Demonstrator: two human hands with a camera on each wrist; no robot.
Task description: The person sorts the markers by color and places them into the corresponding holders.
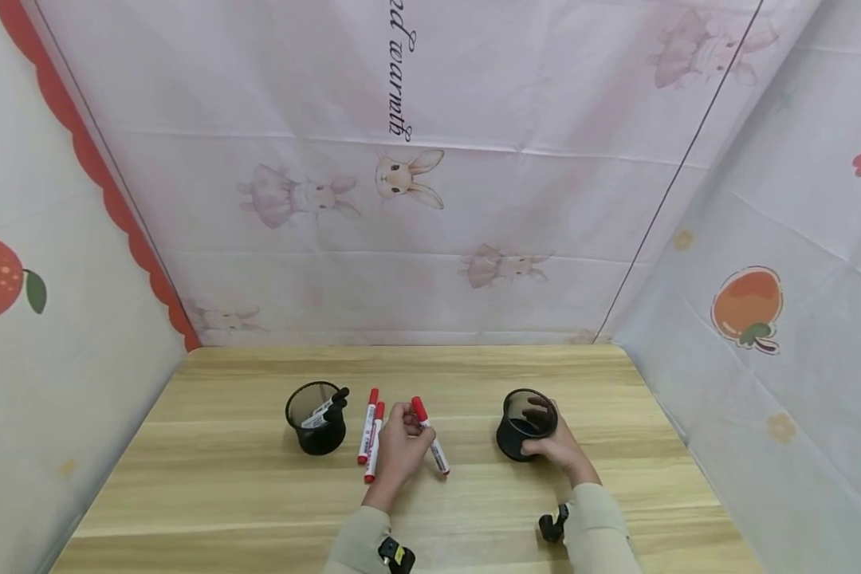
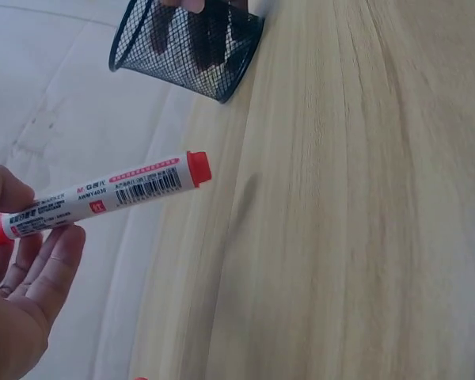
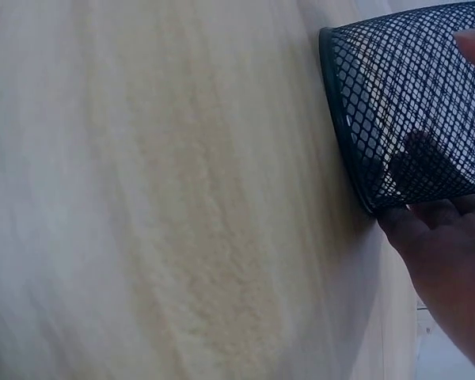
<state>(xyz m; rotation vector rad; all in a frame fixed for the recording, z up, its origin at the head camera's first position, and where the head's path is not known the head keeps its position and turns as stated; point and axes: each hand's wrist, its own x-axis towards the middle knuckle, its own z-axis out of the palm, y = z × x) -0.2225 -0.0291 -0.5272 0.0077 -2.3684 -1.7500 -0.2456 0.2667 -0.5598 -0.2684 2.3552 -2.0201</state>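
In the head view my left hand pinches a red-capped marker between thumb and fingers. The left wrist view shows that marker's white barrel with its barcode and red end, raised over the wood. My right hand grips a black mesh pen cup from its right side, thumb at the front and fingers behind. The cup stands upright, and the right wrist view shows its mesh wall close up. Just left of my left hand lie two more red markers, one beside the other.
A second black mesh cup stands at the left of the wooden table, with black-capped markers leaning inside it. Printed cloth hangs behind the table and on both sides. Each sleeve carries a small black wrist device.
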